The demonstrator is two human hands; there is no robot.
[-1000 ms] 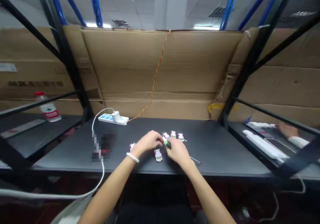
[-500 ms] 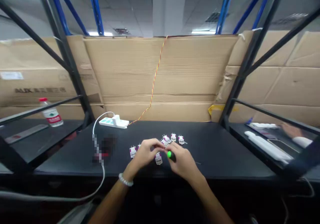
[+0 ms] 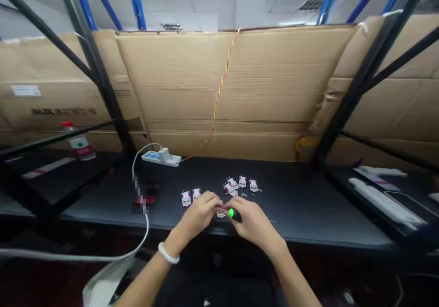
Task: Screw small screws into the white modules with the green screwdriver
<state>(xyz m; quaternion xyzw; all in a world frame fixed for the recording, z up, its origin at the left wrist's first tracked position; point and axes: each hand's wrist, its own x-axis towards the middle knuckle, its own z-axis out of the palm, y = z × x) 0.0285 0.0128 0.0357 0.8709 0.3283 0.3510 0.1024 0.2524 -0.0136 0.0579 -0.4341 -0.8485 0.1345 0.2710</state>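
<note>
My right hand [image 3: 255, 222] grips a black screwdriver handle with a bright green end [image 3: 233, 214], and its shaft is hidden. My left hand [image 3: 197, 218] meets it at the fingertips, pinching a small white circuit module [image 3: 221, 214] that is mostly covered. Several similar white modules with magenta marks lie on the black table [image 3: 302, 206], just beyond my hands: two on the left [image 3: 185, 198] and a loose group ahead [image 3: 242, 181]. A beaded bracelet [image 3: 168, 253] circles my left wrist.
A white power strip [image 3: 161, 158] with a plugged-in adapter stands at the table's back, and its white cable [image 3: 139, 179] runs past a pixelated object [image 3: 146, 199]. Black shelf posts [image 3: 356, 87] flank the table. Cardboard sheets stand behind it.
The view has tilted upward. My hands have drawn closer together over the white module, which has moved under my left fingertips. The co-worker's hand at the right has left view.
</note>
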